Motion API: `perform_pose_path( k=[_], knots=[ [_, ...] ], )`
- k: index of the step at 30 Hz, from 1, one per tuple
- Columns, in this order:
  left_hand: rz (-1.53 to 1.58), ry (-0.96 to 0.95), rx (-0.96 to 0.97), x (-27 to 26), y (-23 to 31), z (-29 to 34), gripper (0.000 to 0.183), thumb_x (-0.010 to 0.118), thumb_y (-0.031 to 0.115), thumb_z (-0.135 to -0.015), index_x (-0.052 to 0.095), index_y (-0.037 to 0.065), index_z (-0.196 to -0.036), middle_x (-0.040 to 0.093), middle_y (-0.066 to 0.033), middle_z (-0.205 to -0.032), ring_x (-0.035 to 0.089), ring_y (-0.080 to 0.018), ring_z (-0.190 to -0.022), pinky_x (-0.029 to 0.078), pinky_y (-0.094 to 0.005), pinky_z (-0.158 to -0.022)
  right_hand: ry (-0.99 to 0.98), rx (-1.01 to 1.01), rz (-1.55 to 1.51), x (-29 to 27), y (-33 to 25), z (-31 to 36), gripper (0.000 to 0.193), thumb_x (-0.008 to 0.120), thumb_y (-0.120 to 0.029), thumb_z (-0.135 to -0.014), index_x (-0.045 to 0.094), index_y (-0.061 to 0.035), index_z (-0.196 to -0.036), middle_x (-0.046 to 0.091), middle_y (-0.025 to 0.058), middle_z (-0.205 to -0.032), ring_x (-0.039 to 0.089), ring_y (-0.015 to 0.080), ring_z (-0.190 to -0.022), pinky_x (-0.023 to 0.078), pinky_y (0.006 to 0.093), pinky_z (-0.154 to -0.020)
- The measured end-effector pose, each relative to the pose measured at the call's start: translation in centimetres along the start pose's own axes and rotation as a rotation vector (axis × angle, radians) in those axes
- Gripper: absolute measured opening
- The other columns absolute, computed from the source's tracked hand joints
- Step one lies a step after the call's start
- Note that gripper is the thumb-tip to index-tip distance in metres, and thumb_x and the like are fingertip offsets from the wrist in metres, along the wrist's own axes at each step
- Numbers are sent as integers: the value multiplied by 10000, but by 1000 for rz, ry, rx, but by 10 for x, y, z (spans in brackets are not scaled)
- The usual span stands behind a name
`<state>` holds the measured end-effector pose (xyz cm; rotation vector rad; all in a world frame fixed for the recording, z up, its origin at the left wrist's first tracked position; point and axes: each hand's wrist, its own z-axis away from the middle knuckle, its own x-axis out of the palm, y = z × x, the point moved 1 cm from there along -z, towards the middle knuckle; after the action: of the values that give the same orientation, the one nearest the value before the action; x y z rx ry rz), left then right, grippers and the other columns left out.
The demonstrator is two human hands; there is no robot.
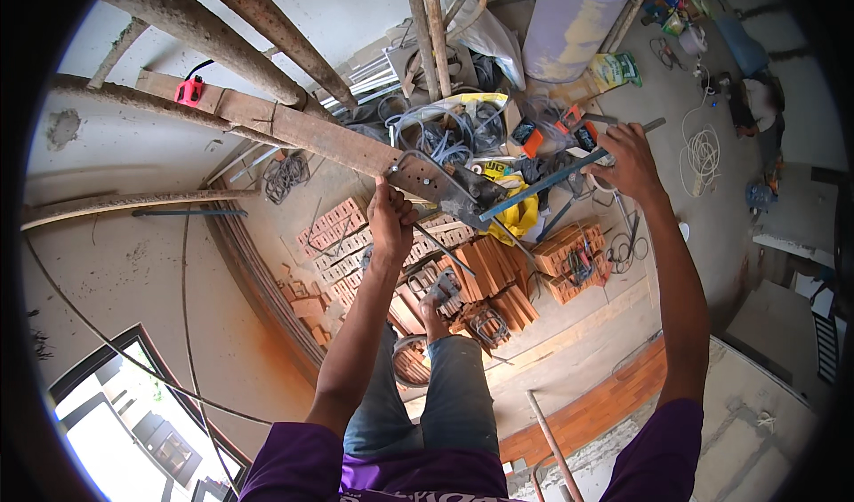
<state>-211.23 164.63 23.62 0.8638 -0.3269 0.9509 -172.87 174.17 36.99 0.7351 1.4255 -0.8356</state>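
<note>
My left hand (pixel 390 222) is closed at the near edge of a brown wooden plank (pixel 311 139), around a thin dark metal rod (pixel 445 252) whose straight end sticks out to the lower right. Another bent length of rod (pixel 447 172) lies over the plank's end, beside metal pegs (pixel 427 182). Whether both lengths are one piece cannot be told. My right hand (pixel 627 162) grips a long blue-grey metal bar (pixel 543 184) near its far right end. The bar slants down left, its other end close to the plank's tip.
Below lie stacked orange hollow bricks (pixel 498 275). Rusty poles (pixel 209 35) rise at the upper left, and a red tape measure (pixel 189 91) sits on the plank. Clear hoses (pixel 445 133) and bags clutter the floor ahead. A coiled white cable (pixel 703 157) and a person (pixel 761 102) are at right.
</note>
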Motion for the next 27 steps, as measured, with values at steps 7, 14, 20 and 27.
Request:
perform_pose_path(
  k=[7, 14, 20, 27],
  knots=[
    [-10, -16, 8, -3, -1, -5, 419, 539, 406, -988, 370, 180, -679, 256, 69, -578, 235, -59, -483, 234, -231, -426, -49, -10, -69, -13, 2, -3, 527, 766, -452, -740, 630, -18, -1005, 632, 140, -1024, 553, 305, -1012, 399, 422, -915],
    [-50, 12, 24, -6, 0, -6, 413, 554, 404, -981, 378, 186, -678, 264, 73, -561, 233, -49, -469, 229, -224, -412, -258, 23, -32, -33, 28, -14, 416, 780, -353, -723, 616, -34, -933, 623, 141, -911, 564, 322, -903, 421, 418, -857],
    [-82, -14, 53, -4, -2, -4, 403, 550, 406, -982, 385, 188, -686, 268, 79, -560, 230, -46, -460, 215, -222, -405, 82, -95, 69, -5, 41, 9, 417, 761, -365, -736, 615, -15, -911, 614, 153, -846, 566, 336, -897, 406, 461, -835],
    [-127, -56, 175, -11, -3, -2, 385, 519, 385, -1001, 384, 184, -702, 267, 81, -563, 222, -42, -458, 182, -227, -398, 40, 34, 48, 20, 33, 36, 366, 755, -291, -681, 597, -24, -875, 593, 159, -801, 567, 360, -814, 397, 462, -797]
  ],
)
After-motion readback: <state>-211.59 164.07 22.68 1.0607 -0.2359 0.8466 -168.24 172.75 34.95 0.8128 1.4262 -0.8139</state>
